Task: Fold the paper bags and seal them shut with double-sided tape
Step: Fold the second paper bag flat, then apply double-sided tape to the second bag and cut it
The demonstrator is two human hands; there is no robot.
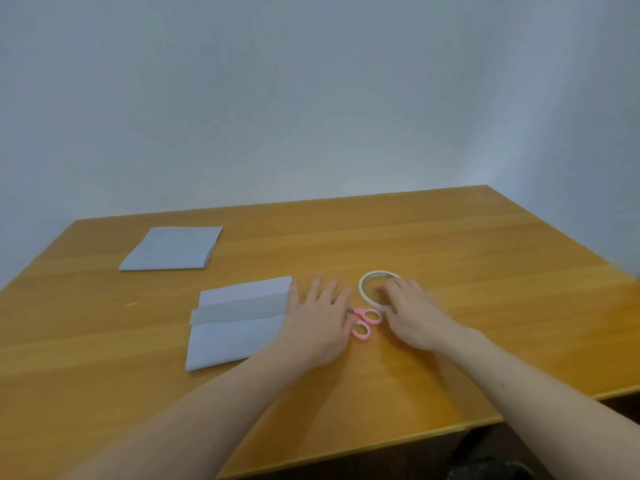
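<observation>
A pale blue paper bag lies flat on the wooden table, its top flap folded down in a grey band. My left hand rests flat beside the bag's right edge, fingers straight, covering the blades of the pink-handled scissors. A roll of double-sided tape lies just right of the scissors. My right hand is on the roll's near right side, fingers curled over its rim with a fingertip inside the ring.
A second folded pale blue bag lies at the back left of the table. The table's right and near edges drop off to a dark floor. A plain wall stands behind.
</observation>
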